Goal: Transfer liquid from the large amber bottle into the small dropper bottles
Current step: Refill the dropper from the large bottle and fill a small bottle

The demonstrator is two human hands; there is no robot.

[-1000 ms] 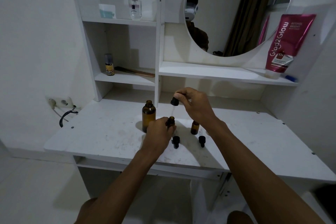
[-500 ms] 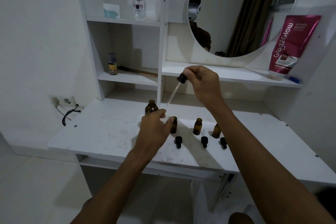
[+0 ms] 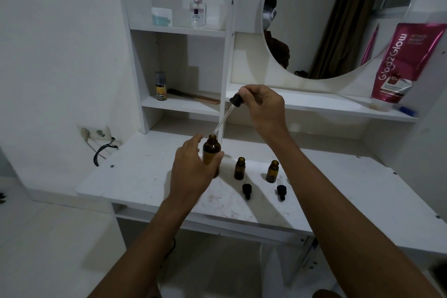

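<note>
The large amber bottle [image 3: 212,151] stands open on the white desk [image 3: 135,176]. My left hand [image 3: 191,172] wraps around its lower body. My right hand [image 3: 263,106] pinches the black bulb of a glass dropper [image 3: 226,113], tilted, its tip just above the large bottle's mouth. Two small amber dropper bottles, one at the left [image 3: 239,168] and one at the right [image 3: 272,171], stand open to the right of the large one. Two black dropper caps, the left cap [image 3: 246,190] and the right cap [image 3: 281,191], lie in front of them. My right forearm hides the desk beyond the right bottle.
White shelves hold a perfume bottle [image 3: 198,9], a small spray can [image 3: 161,86] and a comb [image 3: 193,97]. A round mirror [image 3: 338,19] and a pink tube [image 3: 406,63] are at the right. A wall socket with a cable [image 3: 99,138] sits left of the desk.
My left hand left the small bottle and took hold of the large amber bottle. My right hand carried the dropper up and left, bringing its tip over the large bottle's mouth.
</note>
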